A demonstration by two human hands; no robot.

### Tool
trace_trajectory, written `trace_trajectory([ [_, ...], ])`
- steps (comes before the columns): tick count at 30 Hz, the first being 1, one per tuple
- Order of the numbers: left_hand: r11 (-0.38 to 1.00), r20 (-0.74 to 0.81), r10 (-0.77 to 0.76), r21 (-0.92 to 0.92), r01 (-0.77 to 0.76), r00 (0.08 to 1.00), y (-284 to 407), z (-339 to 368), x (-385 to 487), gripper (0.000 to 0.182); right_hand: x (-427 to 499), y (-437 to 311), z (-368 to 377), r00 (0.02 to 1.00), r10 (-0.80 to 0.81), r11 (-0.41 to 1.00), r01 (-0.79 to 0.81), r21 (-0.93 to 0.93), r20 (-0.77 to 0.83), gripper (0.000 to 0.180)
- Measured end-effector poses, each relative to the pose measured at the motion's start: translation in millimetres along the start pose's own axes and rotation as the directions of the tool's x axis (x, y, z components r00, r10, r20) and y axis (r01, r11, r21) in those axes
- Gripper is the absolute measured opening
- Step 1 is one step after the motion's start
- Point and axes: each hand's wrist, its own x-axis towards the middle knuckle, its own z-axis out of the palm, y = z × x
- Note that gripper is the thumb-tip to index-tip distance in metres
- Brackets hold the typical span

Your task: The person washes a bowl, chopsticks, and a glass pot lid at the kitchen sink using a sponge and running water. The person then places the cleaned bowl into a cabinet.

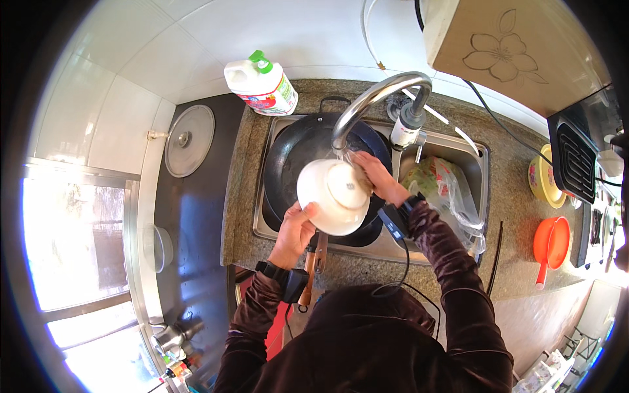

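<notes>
A white bowl (314, 189) is tilted over the sink with its foot ring facing me. My left hand (293, 231) grips its lower left rim, thumb on the outer wall. At the bowl's upper right edge is my right hand (376, 174), fingers under the spout; a blurred tan patch beside them could be a scrubber, but I cannot tell. Water runs from the chrome faucet (378, 93) at the bowl's far edge. Below the bowl, a large dark wok (295, 152) fills the left basin, its wooden handle (308, 275) pointing towards me.
Plastic bags with green contents (437, 182) lie in the right basin (471, 162). Behind the sink stands a white pump jug (263, 88). An orange dipper (550, 243) and a yellow floral basin (545, 177) sit on the right counter. A round lid (190, 141) leans at left.
</notes>
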Motion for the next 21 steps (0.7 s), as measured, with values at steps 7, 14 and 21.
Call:
trace_trajectory([
  [7, 0.932, -0.254, 0.046, -0.337, -0.132, 0.966, -17.9, -6.2, 31.1, 0.029, -43.5, 14.1, 38.9, 0.958, -0.194, 0.966, 0.149, -0.21, -0.213, 0.018],
  [14, 0.955, -0.029, 0.039, -0.292, -0.046, 0.999, -13.1, -19.9, 35.4, 0.027, -68.1, -16.1, 89.8, 0.581, -0.673, 0.179, 0.728, -0.662, 0.457, 0.024],
  [21, 0.951, -0.138, 0.044, -0.299, -0.084, 0.989, -2.4, -24.1, 12.3, 0.03, -58.7, 7.7, 42.2, 0.839, -0.542, 0.812, 0.537, -0.229, 0.048, 0.015],
])
